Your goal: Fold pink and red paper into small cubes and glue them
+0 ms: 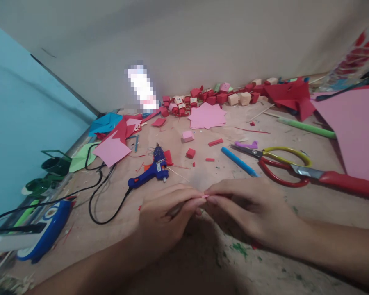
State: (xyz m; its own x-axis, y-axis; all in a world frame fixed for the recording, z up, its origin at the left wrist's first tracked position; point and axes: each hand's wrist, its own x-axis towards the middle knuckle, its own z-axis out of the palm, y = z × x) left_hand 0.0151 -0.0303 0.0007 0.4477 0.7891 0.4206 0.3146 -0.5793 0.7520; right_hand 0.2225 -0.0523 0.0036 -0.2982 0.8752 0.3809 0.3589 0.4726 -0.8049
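My left hand (166,217) and my right hand (249,209) meet fingertip to fingertip low over the wooden table (310,205). Both pinch a tiny pink paper piece (205,196), of which only a sliver shows between the fingers. Just beyond my left hand lies a blue glue gun (150,172) with a black cord (98,192). A blue pen (238,161) and red and yellow scissors (283,164) lie just past my right hand.
Small red cubes (190,153) and a pink cube (187,136) lie mid-table. A pink paper star (207,116) and a row of red and tan paper cubes (221,97) sit by the wall. A large pink sheet (356,131) and a green stick (307,128) are at right.
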